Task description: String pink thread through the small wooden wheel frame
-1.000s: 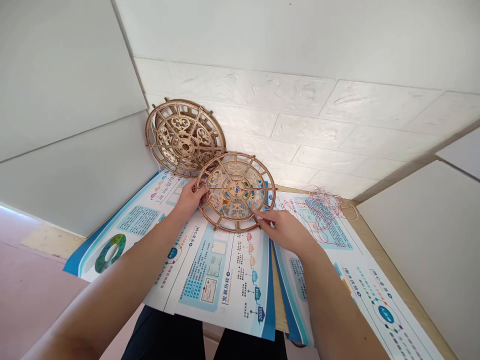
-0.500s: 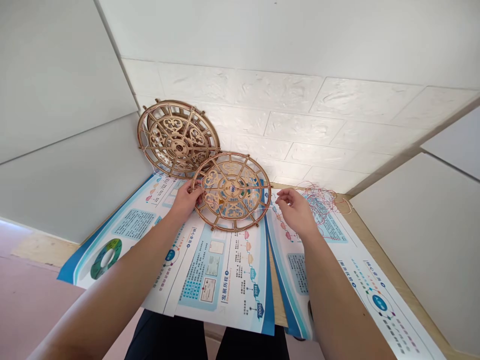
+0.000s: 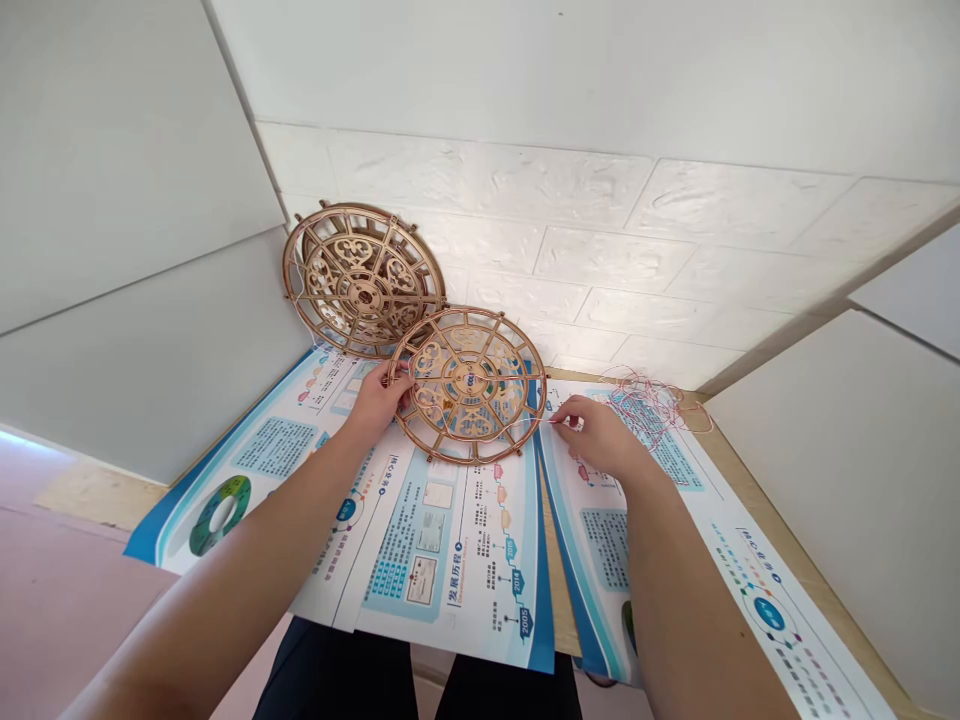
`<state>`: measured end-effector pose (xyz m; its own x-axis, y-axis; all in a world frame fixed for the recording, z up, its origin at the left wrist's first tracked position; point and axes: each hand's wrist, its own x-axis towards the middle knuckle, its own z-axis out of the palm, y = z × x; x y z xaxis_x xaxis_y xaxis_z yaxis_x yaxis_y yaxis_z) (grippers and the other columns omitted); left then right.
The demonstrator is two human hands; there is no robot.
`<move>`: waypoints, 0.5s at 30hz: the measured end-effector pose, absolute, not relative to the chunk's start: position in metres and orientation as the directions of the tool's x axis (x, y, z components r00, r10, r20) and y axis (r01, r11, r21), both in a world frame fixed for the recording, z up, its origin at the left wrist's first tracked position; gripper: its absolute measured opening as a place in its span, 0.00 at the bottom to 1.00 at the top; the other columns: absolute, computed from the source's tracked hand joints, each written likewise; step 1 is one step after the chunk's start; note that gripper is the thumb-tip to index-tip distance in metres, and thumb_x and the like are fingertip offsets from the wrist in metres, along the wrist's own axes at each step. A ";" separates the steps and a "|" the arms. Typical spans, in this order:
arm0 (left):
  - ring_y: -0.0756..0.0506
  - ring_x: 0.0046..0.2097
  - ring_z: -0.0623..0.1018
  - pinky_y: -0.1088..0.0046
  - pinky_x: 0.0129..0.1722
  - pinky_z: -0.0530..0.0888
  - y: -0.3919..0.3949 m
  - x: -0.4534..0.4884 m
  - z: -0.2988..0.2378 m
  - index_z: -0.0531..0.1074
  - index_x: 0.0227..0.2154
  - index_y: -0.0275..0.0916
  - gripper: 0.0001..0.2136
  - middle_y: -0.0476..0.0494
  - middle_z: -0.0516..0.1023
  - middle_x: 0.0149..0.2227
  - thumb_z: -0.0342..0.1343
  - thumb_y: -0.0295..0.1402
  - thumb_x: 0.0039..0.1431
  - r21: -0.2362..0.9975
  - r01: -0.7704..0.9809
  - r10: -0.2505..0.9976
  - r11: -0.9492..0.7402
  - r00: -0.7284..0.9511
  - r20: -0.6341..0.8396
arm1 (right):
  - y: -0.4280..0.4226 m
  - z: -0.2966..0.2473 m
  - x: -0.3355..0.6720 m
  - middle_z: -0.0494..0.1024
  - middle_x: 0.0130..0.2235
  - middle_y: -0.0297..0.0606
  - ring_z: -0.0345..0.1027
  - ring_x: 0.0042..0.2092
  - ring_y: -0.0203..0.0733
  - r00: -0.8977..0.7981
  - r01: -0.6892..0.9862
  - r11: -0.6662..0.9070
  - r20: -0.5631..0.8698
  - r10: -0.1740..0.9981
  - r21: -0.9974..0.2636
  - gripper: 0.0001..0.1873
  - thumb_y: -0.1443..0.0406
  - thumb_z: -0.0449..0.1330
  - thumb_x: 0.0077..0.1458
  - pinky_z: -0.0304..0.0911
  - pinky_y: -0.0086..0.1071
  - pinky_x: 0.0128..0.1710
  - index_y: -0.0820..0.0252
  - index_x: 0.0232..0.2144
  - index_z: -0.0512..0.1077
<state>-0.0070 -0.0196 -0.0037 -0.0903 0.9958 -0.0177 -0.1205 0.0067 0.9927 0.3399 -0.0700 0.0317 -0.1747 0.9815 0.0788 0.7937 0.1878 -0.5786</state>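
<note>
A round openwork wooden wheel (image 3: 469,384) lies flat on blue and white printed posters (image 3: 442,530). My left hand (image 3: 381,398) grips its left rim with curled fingers. My right hand (image 3: 596,432) sits just right of the wheel, fingers pinched on a thin red thread that runs to the wheel's rim. A loose tangle of the same red thread (image 3: 651,410) lies behind that hand. A second, similar wooden wheel (image 3: 364,278) leans upright against the white wall at the back left.
White panels close in the left and right sides, and a white brick-textured wall stands behind. The wooden table edge (image 3: 780,545) shows along the right, under another poster (image 3: 757,590). My dark-clothed legs show below the front edge.
My right hand left the wheel's lower right rim, lifted to the right, then came down pinched on the thread near the rim. My left hand stayed on the wheel.
</note>
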 end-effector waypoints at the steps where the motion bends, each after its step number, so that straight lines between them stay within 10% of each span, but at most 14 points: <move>1: 0.51 0.24 0.71 0.75 0.25 0.66 -0.020 -0.007 -0.003 0.70 0.38 0.40 0.16 0.53 0.72 0.25 0.65 0.36 0.46 0.992 -0.126 0.996 0.012 -0.088 -0.023 | -0.069 0.033 0.338 0.75 0.39 0.40 0.68 0.32 0.39 -0.145 0.787 0.202 0.143 0.979 -0.583 0.10 0.65 0.56 0.56 0.65 0.33 0.32 0.58 0.33 0.79; 6: 0.51 0.22 0.69 0.75 0.23 0.65 -0.023 -0.004 0.003 0.68 0.38 0.39 0.17 0.54 0.71 0.23 0.65 0.35 0.44 0.991 -0.130 0.997 0.015 -0.070 -0.024 | -0.069 0.037 0.323 0.77 0.36 0.40 0.66 0.32 0.40 0.044 0.717 0.249 0.400 0.916 -0.651 0.13 0.59 0.58 0.57 0.63 0.36 0.35 0.58 0.35 0.81; 15: 0.53 0.19 0.64 0.76 0.20 0.60 -0.034 0.001 0.019 0.67 0.38 0.40 0.16 0.56 0.68 0.21 0.60 0.32 0.44 0.998 -0.055 0.998 -0.027 -0.062 0.023 | -0.069 0.026 0.309 0.81 0.36 0.41 0.74 0.37 0.45 0.168 0.527 0.119 0.241 0.956 -0.842 0.17 0.55 0.61 0.55 0.68 0.37 0.40 0.59 0.38 0.82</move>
